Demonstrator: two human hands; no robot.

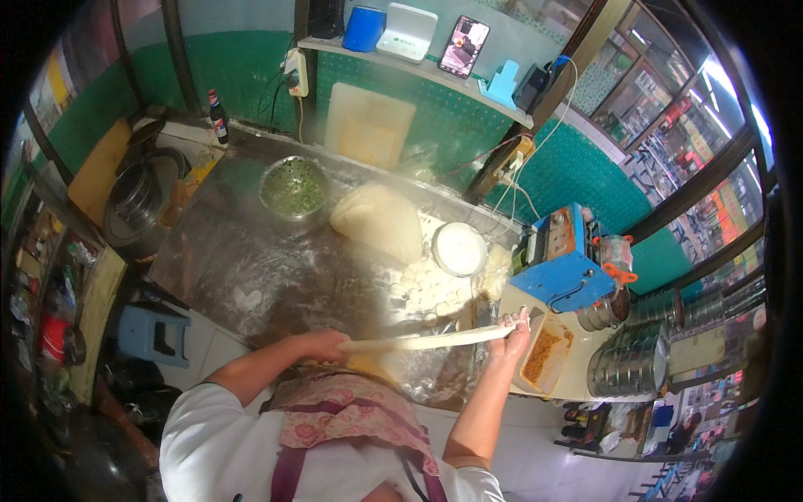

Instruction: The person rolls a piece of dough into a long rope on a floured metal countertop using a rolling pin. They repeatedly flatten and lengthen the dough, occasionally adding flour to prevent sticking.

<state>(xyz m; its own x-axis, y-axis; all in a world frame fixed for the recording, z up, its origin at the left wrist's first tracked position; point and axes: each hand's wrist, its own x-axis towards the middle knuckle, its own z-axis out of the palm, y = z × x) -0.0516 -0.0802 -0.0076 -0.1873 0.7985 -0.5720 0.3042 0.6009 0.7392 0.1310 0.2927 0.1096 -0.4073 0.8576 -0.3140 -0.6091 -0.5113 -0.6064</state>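
Note:
A long rope of pale dough point(426, 342) stretches between my two hands above the near edge of the floured worktable point(251, 282). My left hand point(326, 346) grips its left end. At the other end, my right hand point(511, 336) holds the dough, its fingers dusted with flour. Beyond the rope lie several small flattened dough pieces point(423, 288) on a floury patch. A large dough mound point(379, 219) sits behind them, between a bowl of chopped greens point(295, 187) and a round container of white flour point(460, 249).
Right of my right hand is a tray of brown filling point(547, 354). A blue metal machine point(561, 270) and stacked steel steamers point(627, 364) stand farther right. A shelf point(414, 66) holds a phone point(464, 47). A bottle point(218, 118) stands at back left, a blue stool point(154, 334) below.

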